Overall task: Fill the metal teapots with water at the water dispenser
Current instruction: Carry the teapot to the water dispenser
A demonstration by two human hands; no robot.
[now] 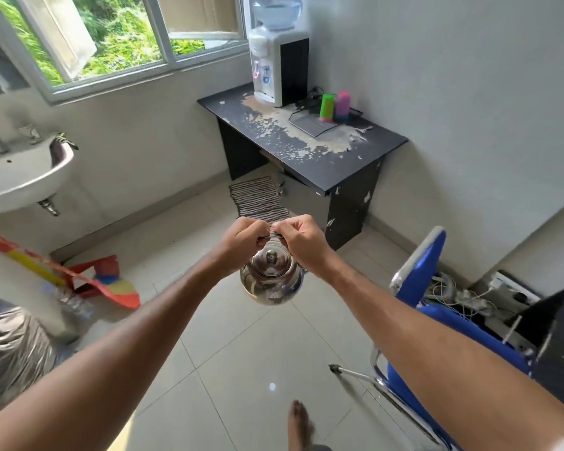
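We hold the shiny round metal teapot [271, 278] out in front of us above the pale tiled floor [248, 353], lid on. Our left hand [243, 242] and right hand [302, 240] both pinch its thin wire handle, fingers curled closed around it at the top. The white water dispenser [274, 63] stands well apart, on the far end of the peeling black tabletop [306, 151] under the window.

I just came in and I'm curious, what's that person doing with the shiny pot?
A person holds a metal teapot by its thin handle, left hand and right hand both gripping it. The lid is on. The water dispenser stands on a black table across the room, so nothing is being filled yet.
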